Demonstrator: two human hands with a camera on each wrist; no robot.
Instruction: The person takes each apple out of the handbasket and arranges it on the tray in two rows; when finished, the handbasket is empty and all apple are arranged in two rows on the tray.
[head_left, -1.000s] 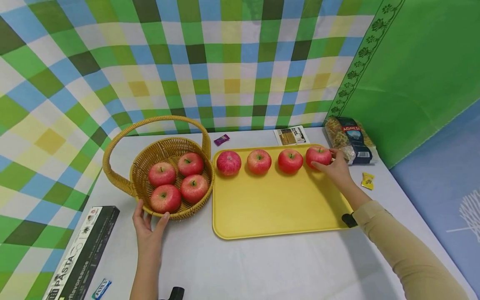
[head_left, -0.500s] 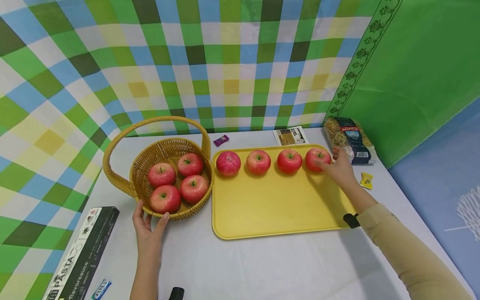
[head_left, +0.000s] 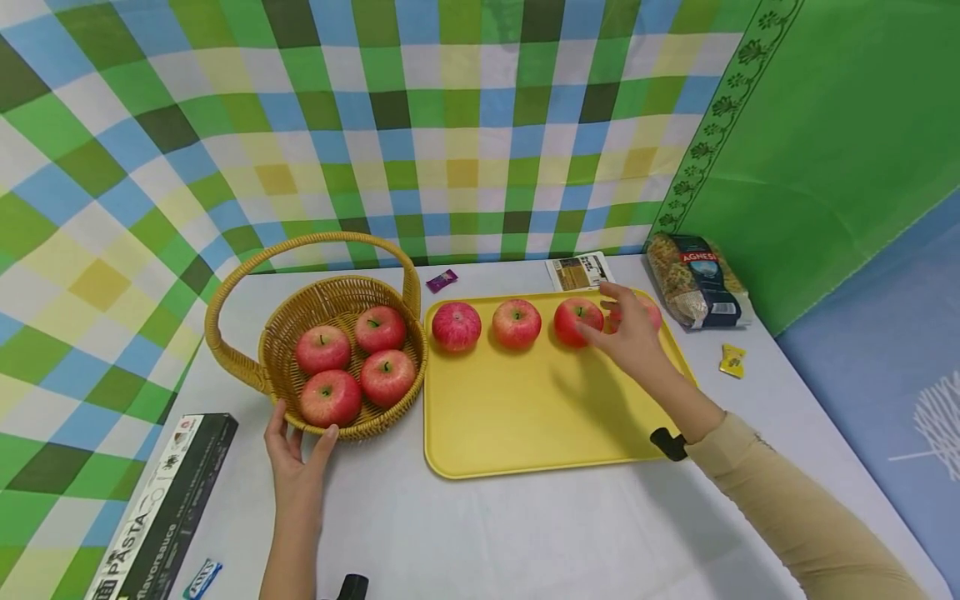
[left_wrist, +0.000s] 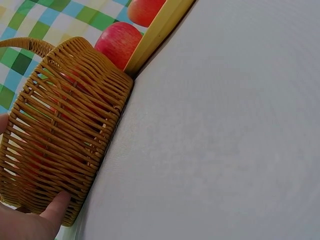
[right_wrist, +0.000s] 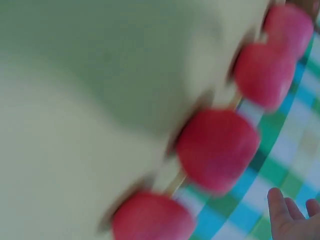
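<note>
Apples (head_left: pixel 517 322) line the tray (head_left: pixel 525 417) beneath the empty, loose-fingered right hand (head_left: pixel 628 335), which hides one; left hand (head_left: pixel 296 454) cups the basket (head_left: pixel 341 304), thumb (left_wrist: pixel 55 209) on weave in its wrist view.

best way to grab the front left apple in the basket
Come from straight above and wrap the fingers round the widest part of the front-left apple. It sits stem up, hemmed in by the basket wall and its neighbour apple, so only the top is free; keep clear of the arched handle.
</note>
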